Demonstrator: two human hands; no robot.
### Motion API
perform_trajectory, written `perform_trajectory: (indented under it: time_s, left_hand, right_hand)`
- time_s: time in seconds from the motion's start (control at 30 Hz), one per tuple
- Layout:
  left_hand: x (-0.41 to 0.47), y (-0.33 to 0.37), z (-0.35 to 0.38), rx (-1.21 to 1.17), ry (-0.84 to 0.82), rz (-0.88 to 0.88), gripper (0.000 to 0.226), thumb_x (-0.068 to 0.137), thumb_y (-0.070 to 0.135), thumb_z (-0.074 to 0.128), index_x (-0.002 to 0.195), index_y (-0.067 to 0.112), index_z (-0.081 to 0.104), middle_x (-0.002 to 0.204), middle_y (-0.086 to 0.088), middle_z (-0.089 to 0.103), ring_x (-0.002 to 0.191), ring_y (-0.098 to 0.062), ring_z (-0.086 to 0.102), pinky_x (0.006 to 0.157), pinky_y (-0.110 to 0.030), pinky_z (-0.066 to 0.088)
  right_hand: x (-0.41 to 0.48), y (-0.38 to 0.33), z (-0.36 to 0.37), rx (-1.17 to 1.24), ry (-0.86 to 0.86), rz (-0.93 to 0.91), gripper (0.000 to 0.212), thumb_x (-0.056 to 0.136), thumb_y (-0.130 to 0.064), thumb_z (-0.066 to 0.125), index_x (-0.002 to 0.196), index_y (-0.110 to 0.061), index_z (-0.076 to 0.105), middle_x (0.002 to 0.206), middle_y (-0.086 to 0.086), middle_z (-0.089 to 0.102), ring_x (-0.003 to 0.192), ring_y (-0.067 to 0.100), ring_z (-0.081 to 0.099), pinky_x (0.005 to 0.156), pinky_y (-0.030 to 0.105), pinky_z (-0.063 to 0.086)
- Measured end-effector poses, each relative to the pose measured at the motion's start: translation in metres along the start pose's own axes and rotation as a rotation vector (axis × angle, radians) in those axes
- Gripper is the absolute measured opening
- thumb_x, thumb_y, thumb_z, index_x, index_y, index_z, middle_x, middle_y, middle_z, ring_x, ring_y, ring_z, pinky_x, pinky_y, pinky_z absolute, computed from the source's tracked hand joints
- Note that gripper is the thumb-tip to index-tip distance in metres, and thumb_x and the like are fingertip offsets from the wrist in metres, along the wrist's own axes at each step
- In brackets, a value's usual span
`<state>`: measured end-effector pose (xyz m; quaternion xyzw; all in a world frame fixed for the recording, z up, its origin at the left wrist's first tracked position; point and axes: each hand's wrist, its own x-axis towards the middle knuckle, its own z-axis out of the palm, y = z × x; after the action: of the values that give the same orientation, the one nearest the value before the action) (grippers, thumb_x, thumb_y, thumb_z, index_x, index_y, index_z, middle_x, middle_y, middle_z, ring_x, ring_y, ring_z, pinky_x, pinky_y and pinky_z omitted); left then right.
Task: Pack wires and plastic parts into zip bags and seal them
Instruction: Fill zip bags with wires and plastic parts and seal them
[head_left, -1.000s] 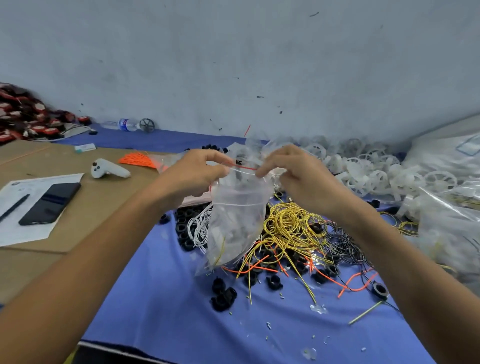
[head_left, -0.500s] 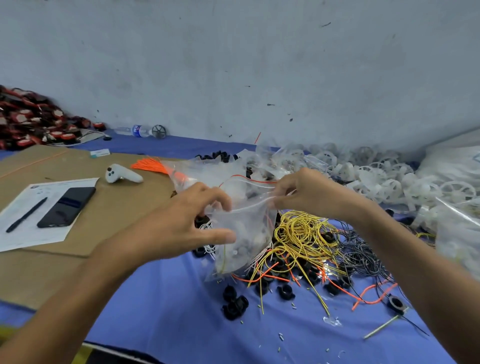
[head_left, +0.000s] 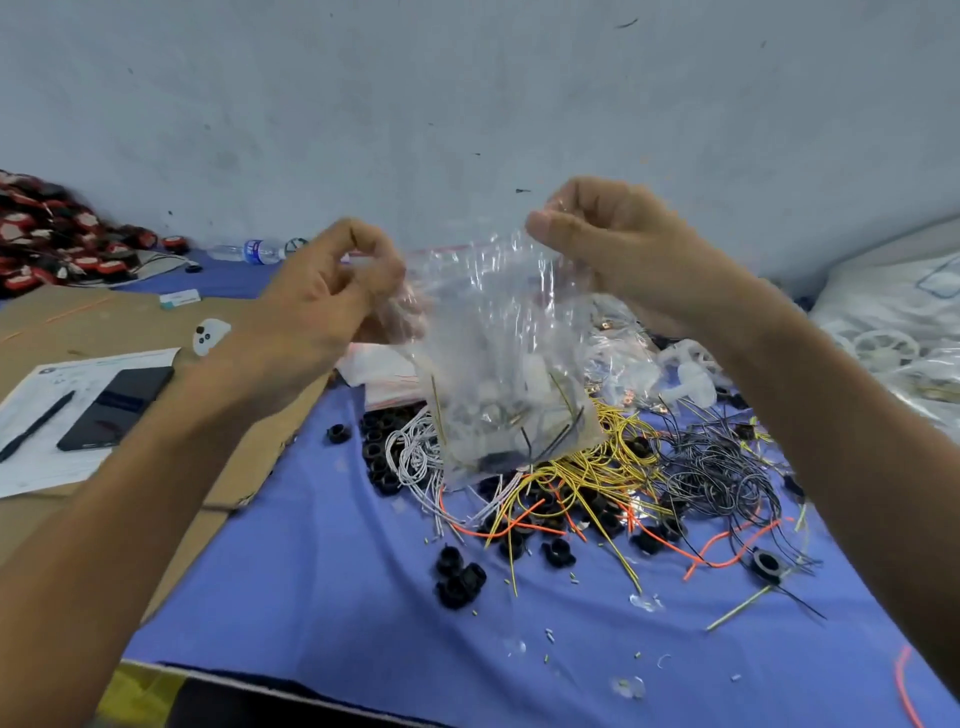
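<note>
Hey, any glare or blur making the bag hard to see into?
Head view: white glare streaks run down the upper zip bag, contents below are visible; head view: the left hand looks slightly smeared at the fingers, the right hand crisper; head view: wide-angle stretch at the frame edges.

the left grip (head_left: 322, 301) and right grip (head_left: 618, 254) are bare hands; the left forearm (head_left: 130, 493) and right forearm (head_left: 831, 415) are bare to the frame's edge. a thin dark line edges the left forearm, unclear what.

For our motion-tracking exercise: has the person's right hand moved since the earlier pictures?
Yes. The right hand has risen away from the yellow wire pile, pinching the clear plastic zip bag by its top.
</note>
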<state>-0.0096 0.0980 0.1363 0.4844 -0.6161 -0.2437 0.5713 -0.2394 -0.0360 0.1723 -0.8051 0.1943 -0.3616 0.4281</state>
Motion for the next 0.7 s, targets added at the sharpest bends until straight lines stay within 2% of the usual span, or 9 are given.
perform_trajectory:
  time_s: [0.1,0.2,0.3,0.37,0.43,0.5,0.57,0.6,0.7]
  left_hand:
    - [0.023,0.027,0.007,0.024,0.137,0.079,0.014,0.1,0.033,0.054,0.092,0.023,0.049,0.07,0.0,0.065,0.049,-0.018,0.059,0.047,-0.028,0.051]
    - [0.05,0.052,0.017,0.008,0.257,0.051,0.017,0.105,0.024,0.046,0.089,0.017,0.046,0.059,0.006,0.055,0.044,-0.013,0.042,0.041,-0.021,0.035]
    - [0.067,0.068,0.024,-0.098,0.251,-0.043,0.024,0.103,0.012,0.044,0.079,0.015,0.043,0.065,-0.006,0.041,0.054,-0.018,0.04,0.054,-0.031,0.025]
    - [0.072,0.073,0.025,-0.104,0.207,-0.108,0.012,0.1,0.004,0.043,0.089,0.007,0.048,0.079,-0.02,0.037,0.07,-0.028,0.043,0.064,-0.036,0.034]
    - [0.074,0.078,0.025,-0.19,0.212,-0.167,0.004,0.1,0.0,0.039,0.102,0.002,0.042,0.088,-0.021,0.032,0.076,-0.032,0.037,0.069,-0.039,0.035]
    - [0.077,0.081,0.024,-0.255,0.252,-0.186,0.008,0.101,0.003,0.042,0.096,0.004,0.048,0.075,-0.015,0.035,0.062,-0.024,0.041,0.057,-0.032,0.04]
    - [0.077,0.079,0.019,-0.181,0.228,-0.163,0.023,0.104,0.016,0.045,0.081,0.013,0.049,0.063,-0.003,0.045,0.05,-0.013,0.042,0.048,-0.023,0.037]
    - [0.074,0.076,0.015,-0.106,0.193,-0.141,0.022,0.103,0.021,0.047,0.082,0.015,0.05,0.061,-0.001,0.052,0.049,-0.013,0.045,0.047,-0.022,0.039]
    - [0.059,0.053,-0.003,0.053,0.018,-0.11,0.01,0.096,0.026,0.059,0.088,0.022,0.058,0.08,-0.003,0.071,0.064,-0.019,0.061,0.058,-0.028,0.052]
  right_hand:
    - [0.009,-0.035,0.0,0.063,0.108,-0.003,0.022,0.096,-0.025,0.062,0.09,-0.011,0.046,0.066,-0.003,0.039,0.046,0.011,0.052,0.055,0.035,0.055]
    - [0.022,-0.061,0.006,0.161,0.277,0.01,0.026,0.097,-0.021,0.059,0.079,-0.013,0.043,0.065,0.0,0.038,0.04,0.009,0.042,0.039,0.019,0.039]
    - [0.035,-0.076,0.01,0.412,0.354,0.103,0.03,0.095,-0.008,0.058,0.07,-0.014,0.044,0.057,0.0,0.037,0.04,0.007,0.032,0.037,0.016,0.027]
    - [0.041,-0.081,0.009,0.577,0.377,0.179,0.033,0.094,-0.003,0.058,0.066,-0.013,0.045,0.049,-0.002,0.034,0.033,0.005,0.029,0.034,0.012,0.027]
    - [0.046,-0.082,0.007,0.654,0.383,0.228,0.03,0.094,-0.004,0.061,0.066,-0.009,0.05,0.052,-0.001,0.034,0.035,0.005,0.032,0.039,0.01,0.033]
    - [0.047,-0.079,0.005,0.628,0.351,0.223,0.023,0.095,-0.01,0.061,0.073,-0.008,0.056,0.062,0.003,0.04,0.048,0.011,0.039,0.057,0.014,0.038]
    - [0.042,-0.071,-0.003,0.491,0.293,0.165,0.027,0.097,-0.017,0.06,0.071,-0.014,0.054,0.06,0.0,0.045,0.049,0.01,0.038,0.05,0.018,0.035]
    - [0.037,-0.066,-0.009,0.397,0.251,0.128,0.027,0.097,-0.02,0.06,0.071,-0.016,0.052,0.06,-0.002,0.048,0.046,0.01,0.038,0.044,0.019,0.033]
    - [0.013,-0.044,-0.029,0.164,0.062,0.079,0.017,0.095,-0.026,0.063,0.081,-0.02,0.056,0.082,0.002,0.064,0.055,0.014,0.049,0.051,0.023,0.045]
